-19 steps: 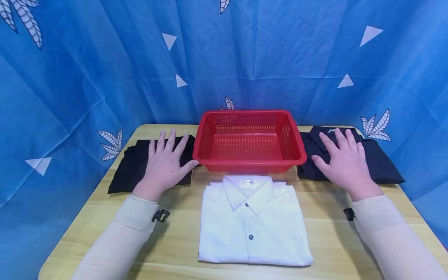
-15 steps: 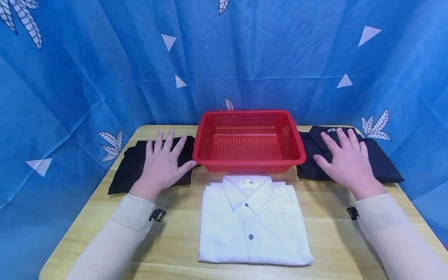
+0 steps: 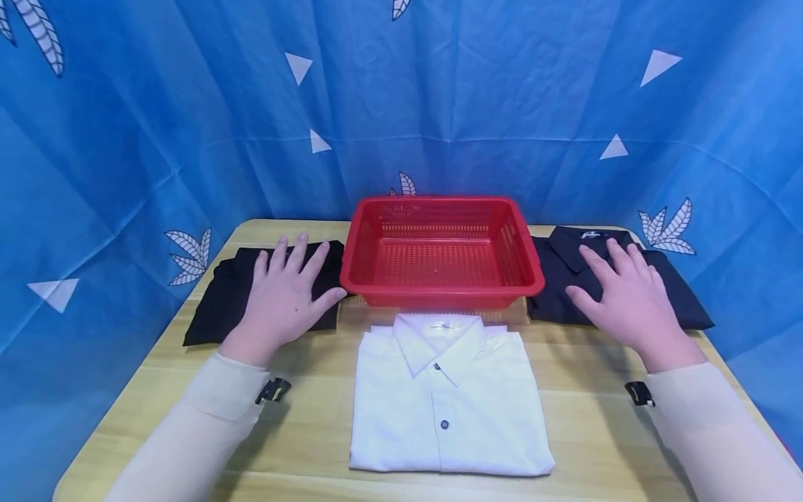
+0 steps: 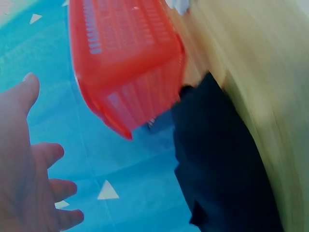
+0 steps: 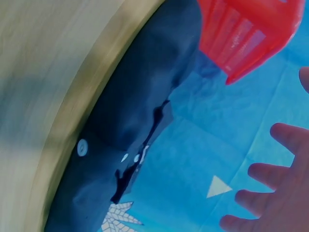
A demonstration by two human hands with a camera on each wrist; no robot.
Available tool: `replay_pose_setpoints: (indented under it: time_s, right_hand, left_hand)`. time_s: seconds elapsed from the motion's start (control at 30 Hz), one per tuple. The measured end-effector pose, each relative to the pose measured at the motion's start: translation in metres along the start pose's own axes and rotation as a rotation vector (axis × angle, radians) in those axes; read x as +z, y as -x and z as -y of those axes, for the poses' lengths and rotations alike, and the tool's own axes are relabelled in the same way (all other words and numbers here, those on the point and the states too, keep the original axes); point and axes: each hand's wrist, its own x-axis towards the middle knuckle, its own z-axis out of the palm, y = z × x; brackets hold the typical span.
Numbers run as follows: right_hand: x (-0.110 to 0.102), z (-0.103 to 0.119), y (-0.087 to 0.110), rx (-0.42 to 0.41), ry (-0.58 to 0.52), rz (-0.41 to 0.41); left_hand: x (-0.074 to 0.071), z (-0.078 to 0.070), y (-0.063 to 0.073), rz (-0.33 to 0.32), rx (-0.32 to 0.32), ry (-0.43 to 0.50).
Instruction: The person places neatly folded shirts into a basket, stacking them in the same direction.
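Left hand [image 3: 281, 300], left of centre in the head frame: fingers spread, thumb out towards the basket, nothing held. Black folded garment [image 3: 219, 300], at centre left: lies beneath and around that hand's outline in the head view, yet apart from the fingers in the left wrist view; long axis roughly across the frame, its right end beside the basket; which way its collar points cannot be told. Right hand [image 3: 633, 303], right of centre: fingers spread, thumb towards the basket, nothing held. Dark folded shirt [image 3: 680, 293], at centre right: set below that hand, with a gap showing in the right wrist view; long axis across the frame, collar towards the upper edge. Each hand is nearer to the garment on its own side. Red basket [image 3: 442, 291], one, perforated, at centre between the hands: long axis left to right, mouth upward; the left thumb appears nearer its rim than the right. White folded shirt [image 3: 489, 425], lower centre, below the basket and between the forearms: buttoned front up, collar pointing to the basket, wider across than deep. Wooden table [image 3: 307, 446] under all; blue curtain [image 3: 514, 90] behind.
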Motion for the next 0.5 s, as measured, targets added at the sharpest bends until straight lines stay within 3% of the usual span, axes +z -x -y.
replay_pose_setpoints:
  time_s: [0.33,0.5]
  right_hand:
    - [0.002,0.016,0.028,-0.084,-0.051,-0.019]
    - [0.004,0.024,0.037,-0.062,-0.134,0.058]
  left_hand:
    - [-0.007,-0.028,0.022,0.004,0.024,0.077]
    - [-0.003,-0.041,0.036,-0.003,0.042,0.131]
